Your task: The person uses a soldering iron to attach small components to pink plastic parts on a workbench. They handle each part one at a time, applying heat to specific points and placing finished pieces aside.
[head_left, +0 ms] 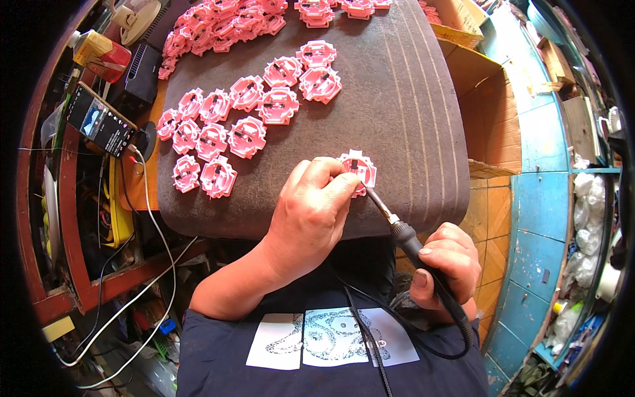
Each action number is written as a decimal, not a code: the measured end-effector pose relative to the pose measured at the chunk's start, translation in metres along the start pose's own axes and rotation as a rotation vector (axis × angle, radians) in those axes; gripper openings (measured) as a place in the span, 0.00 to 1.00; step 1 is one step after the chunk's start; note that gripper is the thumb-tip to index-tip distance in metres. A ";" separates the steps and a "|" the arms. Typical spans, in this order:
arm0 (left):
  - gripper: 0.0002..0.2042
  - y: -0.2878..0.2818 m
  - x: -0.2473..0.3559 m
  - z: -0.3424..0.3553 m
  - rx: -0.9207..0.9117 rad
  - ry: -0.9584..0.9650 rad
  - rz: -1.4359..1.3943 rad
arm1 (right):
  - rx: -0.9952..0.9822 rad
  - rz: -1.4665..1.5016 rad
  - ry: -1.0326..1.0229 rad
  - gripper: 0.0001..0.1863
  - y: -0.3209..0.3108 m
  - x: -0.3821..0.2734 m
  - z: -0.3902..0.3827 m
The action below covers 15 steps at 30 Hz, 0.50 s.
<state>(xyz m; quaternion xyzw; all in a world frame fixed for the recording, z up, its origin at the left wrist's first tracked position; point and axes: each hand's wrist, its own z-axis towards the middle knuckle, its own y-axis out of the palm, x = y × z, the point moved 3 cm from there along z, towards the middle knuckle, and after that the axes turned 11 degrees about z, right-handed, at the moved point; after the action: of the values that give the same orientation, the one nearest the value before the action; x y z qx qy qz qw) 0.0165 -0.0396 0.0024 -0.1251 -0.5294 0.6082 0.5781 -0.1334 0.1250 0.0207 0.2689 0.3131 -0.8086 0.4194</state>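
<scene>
My right hand [447, 268] is wrapped round the black handle of a soldering iron [409, 239], its metal tip at the lower right edge of a round pink plastic part [366, 173]. This part lies on the dark mat near its front edge and has a small black piece in it. My left hand [311, 205] is closed in a pinch at the left side of the same part, thumb against it. The fingers hide that side, so any fine wire between them cannot be made out. Farther left, several similar pink parts [247, 137] with black pieces lie in loose rows.
A heap of pink parts [225, 26] covers the far left of the dark mat [390, 99]. At left stand a phone [100, 120] with a white cable [159, 225] and a drink carton [102, 56]. Right of the table is an open cardboard box [486, 99]. The iron's cord [370, 331] crosses my lap.
</scene>
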 end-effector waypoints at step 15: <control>0.13 0.003 0.000 0.000 0.024 0.004 0.003 | 0.007 0.007 -0.010 0.13 0.000 0.000 0.000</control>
<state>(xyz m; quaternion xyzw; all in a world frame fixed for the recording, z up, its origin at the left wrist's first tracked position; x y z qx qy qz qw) 0.0152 -0.0386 0.0003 -0.1198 -0.5207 0.6152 0.5796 -0.1330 0.1247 0.0209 0.2676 0.3072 -0.8097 0.4225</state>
